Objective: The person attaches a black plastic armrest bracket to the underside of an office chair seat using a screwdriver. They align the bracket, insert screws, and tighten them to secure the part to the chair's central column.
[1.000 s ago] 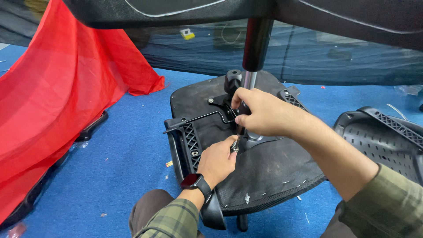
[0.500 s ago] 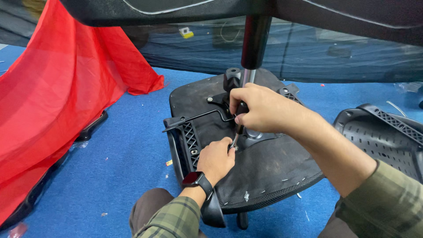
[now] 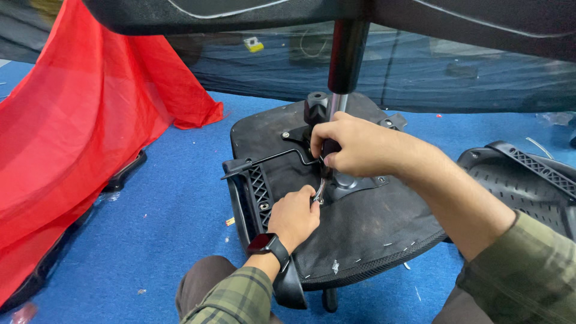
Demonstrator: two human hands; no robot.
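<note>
An overturned chair seat (image 3: 360,234) lay on the blue floor (image 3: 174,204), its black fabric-covered underside facing up and stapled along the near edge. The right hand (image 3: 354,147) was closed round the dark handle of a screwdriver (image 3: 324,174), fingers wrapped tight on it. The tool's long axis ran steeply, handle up and away from the person, the shiny shaft slanting down and slightly leftward toward the near edge of the metal mounting plate (image 3: 354,180). The left hand (image 3: 294,216), with a dark wristwatch (image 3: 267,245) on its wrist, rested on the seat underside just beside the tip, fingers curled and pinched round the shaft's lower end; what the tip met was hidden by them.

A thin black lever (image 3: 270,161) stretched leftward from the mechanism, ending above a ribbed armrest bracket (image 3: 255,189) at the seat's left edge. Behind the right hand rose a gas-lift column (image 3: 343,60), crowding the space above the handle, with a black knob (image 3: 316,108) just beside it. A red cloth (image 3: 84,126) hung at left, and another black plastic chair part (image 3: 528,180) lay well apart at right.
</note>
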